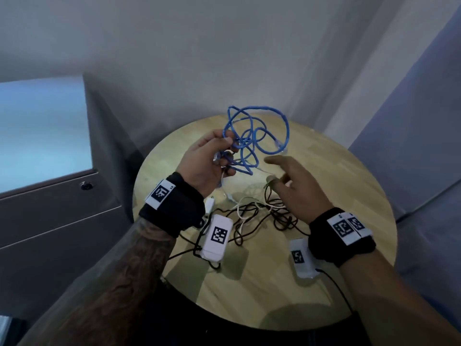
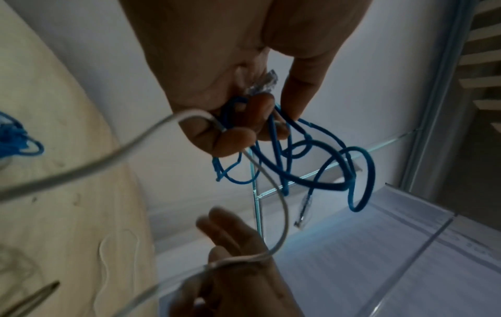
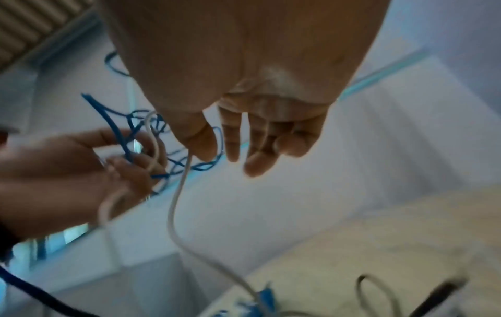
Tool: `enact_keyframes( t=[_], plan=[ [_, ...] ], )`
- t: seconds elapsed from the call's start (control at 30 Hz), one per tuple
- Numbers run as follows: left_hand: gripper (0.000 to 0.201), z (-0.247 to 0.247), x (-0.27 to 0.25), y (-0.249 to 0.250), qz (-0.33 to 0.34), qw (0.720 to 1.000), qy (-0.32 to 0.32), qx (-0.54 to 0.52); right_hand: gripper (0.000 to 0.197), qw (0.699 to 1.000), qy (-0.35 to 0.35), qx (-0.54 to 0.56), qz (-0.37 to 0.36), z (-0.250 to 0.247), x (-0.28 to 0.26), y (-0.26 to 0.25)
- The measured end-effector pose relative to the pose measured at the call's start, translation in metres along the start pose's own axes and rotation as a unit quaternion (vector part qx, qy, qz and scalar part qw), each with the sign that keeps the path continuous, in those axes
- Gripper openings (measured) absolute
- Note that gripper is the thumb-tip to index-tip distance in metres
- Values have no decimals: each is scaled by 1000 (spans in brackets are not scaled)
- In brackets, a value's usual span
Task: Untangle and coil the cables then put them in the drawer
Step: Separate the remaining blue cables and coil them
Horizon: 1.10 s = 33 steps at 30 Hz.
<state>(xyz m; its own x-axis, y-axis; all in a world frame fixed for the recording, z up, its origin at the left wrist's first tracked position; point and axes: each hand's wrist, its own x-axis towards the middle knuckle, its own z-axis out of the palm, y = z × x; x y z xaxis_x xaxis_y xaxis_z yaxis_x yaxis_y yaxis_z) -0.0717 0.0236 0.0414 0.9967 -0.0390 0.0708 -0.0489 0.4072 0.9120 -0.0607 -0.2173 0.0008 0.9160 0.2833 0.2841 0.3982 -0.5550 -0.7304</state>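
Left hand [image 1: 208, 162] fingers gripped the tangled blue cable [image 1: 254, 138]; right hand [image 1: 295, 189] hung relaxed; nothing coiled or stowed yet.

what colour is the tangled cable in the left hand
Blue. The cable shows best in the head view.

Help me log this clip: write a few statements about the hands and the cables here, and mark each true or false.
1. The left hand grips the tangled blue cable. True.
2. The blue cable is neatly coiled. False: its loops cross in a loose tangle.
3. The right hand pinches the blue cable. False: its fingers are relaxed and hold none of the blue loops.
4. Black and white cables lie in a tangle on the round wooden table. True.
5. A white cable runs through the left hand too. True.
6. The blue cable rests flat on the table. False: it is held up above it.
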Motion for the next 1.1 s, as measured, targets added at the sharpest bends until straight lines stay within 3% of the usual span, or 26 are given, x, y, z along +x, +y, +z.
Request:
enact_keyframes(
  t=[0.1,0.2,0.27,0.37,0.5,0.57,0.6,0.67,0.77,0.9,1.1],
  plan=[
    [14,3,6,-4,2,1000,14,-23,41,965,-28,248,77,11,1,-16],
    [15,-1,7,-4,3,999,24,-24,37,937,-7,331,113,7,4,-21],
    [15,-2,6,-1,-2,999,26,-38,46,951,16,290,106,-1,4,-17],
    [13,-4,3,6,13,999,19,-38,45,990,28,106,91,-11,6,2],
    [10,-14,1,11,25,995,30,-93,38,986,62,5,156,-10,9,34],
    [11,-16,1,11,38,994,40,-90,30,989,51,3,136,6,6,33],
    [11,-16,1,12,44,995,44,-84,30,995,31,-11,93,19,2,28],
    [11,-17,2,12,50,995,49,-76,49,995,-54,-71,-31,55,-10,16],
    [11,-22,5,8,56,995,61,-46,73,944,-205,-215,-147,117,-30,26],
    [16,-26,5,3,54,996,73,3,54,914,-263,-282,-128,137,-32,58],
    [14,-24,2,3,54,997,42,42,31,912,-289,-263,-125,102,0,103]
  ],
)
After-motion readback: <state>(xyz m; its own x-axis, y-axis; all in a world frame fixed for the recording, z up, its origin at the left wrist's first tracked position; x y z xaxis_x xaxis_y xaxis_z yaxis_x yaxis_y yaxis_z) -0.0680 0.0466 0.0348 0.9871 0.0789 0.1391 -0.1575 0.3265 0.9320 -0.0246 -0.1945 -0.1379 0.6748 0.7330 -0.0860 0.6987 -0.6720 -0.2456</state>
